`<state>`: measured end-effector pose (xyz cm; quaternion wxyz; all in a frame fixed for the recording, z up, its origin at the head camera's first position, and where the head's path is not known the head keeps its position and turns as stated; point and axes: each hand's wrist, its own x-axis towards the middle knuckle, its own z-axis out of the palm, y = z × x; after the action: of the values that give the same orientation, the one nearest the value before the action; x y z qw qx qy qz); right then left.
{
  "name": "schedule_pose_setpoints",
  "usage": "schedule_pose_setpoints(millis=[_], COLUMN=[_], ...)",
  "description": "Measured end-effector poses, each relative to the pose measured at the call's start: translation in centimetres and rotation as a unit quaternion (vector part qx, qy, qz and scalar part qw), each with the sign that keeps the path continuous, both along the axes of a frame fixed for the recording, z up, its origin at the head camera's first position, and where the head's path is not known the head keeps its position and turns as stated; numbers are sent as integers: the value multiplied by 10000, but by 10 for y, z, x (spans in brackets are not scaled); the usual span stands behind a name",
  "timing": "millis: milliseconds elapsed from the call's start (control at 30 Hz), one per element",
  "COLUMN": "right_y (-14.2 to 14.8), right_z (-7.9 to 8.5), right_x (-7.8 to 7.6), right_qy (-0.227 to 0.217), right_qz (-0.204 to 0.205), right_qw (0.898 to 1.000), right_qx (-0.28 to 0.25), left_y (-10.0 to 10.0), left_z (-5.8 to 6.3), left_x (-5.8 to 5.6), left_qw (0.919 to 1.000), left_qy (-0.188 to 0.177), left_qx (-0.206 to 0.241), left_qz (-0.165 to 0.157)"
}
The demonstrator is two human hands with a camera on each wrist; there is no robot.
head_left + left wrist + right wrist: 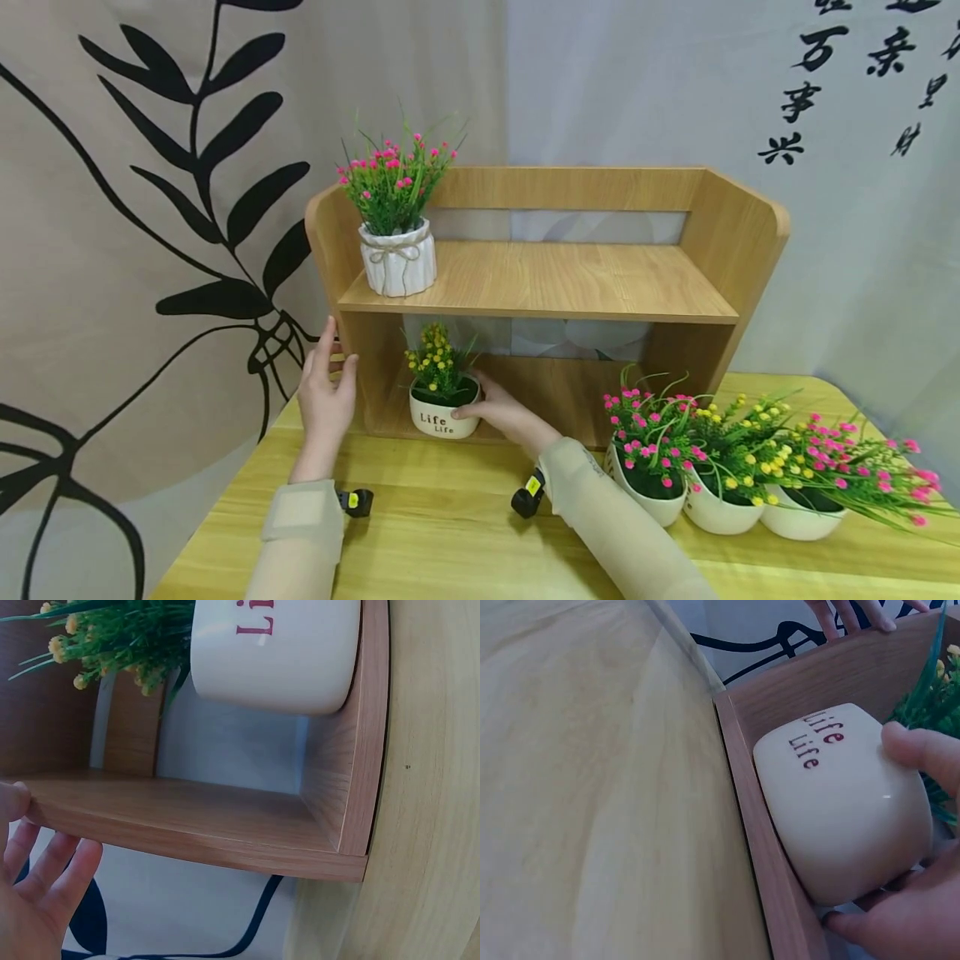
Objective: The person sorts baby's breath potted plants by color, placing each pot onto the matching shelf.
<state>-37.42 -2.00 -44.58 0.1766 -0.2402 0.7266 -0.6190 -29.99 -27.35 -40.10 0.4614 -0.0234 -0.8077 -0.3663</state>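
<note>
From the head view, my right hand (504, 412) pinches the cream "Life" pot (433, 419), thumb at the front of its rim, the other fingers round its side. That pot, with its small yellow flowers (435, 357), is inside the lower shelf (540, 383), toward the left end and near the front edge. My left hand (327, 392) is beside the left side panel (382, 350), fingers nearly straight, holding no pot. Above, a white ribbed pot (396, 260) of pink flowers stands on the upper shelf (585, 279), at its left end. To the right, on the counter (420, 517), three more plants stand in a row: a near pink one (652, 492), a middle yellow one (723, 504) and a far pink one (802, 517). So two pots are within the shelves, one of them in my grasp, and three are outside.

From the left wrist, my loosely extended fingers touch the panel's outer side near its front edge, with the thumb on the other side; I cannot tell how firmly they press. The pot appears upright, its base at the lower board.

From the right wrist, my thumb lies over the rim and my fingertips reach low near the base. I judge this pot's placing almost done, with letting go not yet done; whether its full weight rests on the board I cannot tell.
</note>
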Motion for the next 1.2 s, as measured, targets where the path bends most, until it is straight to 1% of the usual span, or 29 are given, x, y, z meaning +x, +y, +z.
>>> schedule_pose_setpoints(millis=[233, 433, 567, 633, 767, 833, 1000, 1033, 1067, 1100, 1200], right_y=[-3, -1, 0, 1, 3, 6, 12, 13, 14, 16, 26], right_z=[-1, 0, 1, 2, 7, 19, 31, 31, 29, 32, 42], right_x=[-7, -12, -12, -9, 1, 13, 34, 37, 39, 45, 64], right_qy=[181, 101, 177, 157, 127, 91, 172, 272, 354, 429, 542], right_qz=[-296, -446, -517, -591, -709, -762, -943, -938, -925, -845, -394], right_qw=[9993, 9985, 9980, 9977, 9966, 9962, 9951, 9950, 9950, 9954, 9977], right_qx=[-156, -293, -323, -297, -390, -408, -246, -196, -155, -144, -102], left_y=[-1, 0, 0, 0, -1, -2, -2, -2, -2, -2, -1], left_z=[0, 0, 0, 0, 0, 0, 0, 0, 0, 0, 0], left_x=[-1, -1, -1, 0, 0, 1, 0, 0, 0, 0, 0], left_qw=[10000, 9999, 9999, 9999, 10000, 10000, 10000, 10000, 10000, 10000, 10000], left_qy=[-31, -34, -51, -55, -48, -29, 22, 16, 9, -1, -7], left_qx=[46, 92, 100, 82, 41, 17, -39, -42, -38, -36, -10], left_qz=[-28, -73, -80, -73, -47, -50, -76, -75, -74, -67, -31])
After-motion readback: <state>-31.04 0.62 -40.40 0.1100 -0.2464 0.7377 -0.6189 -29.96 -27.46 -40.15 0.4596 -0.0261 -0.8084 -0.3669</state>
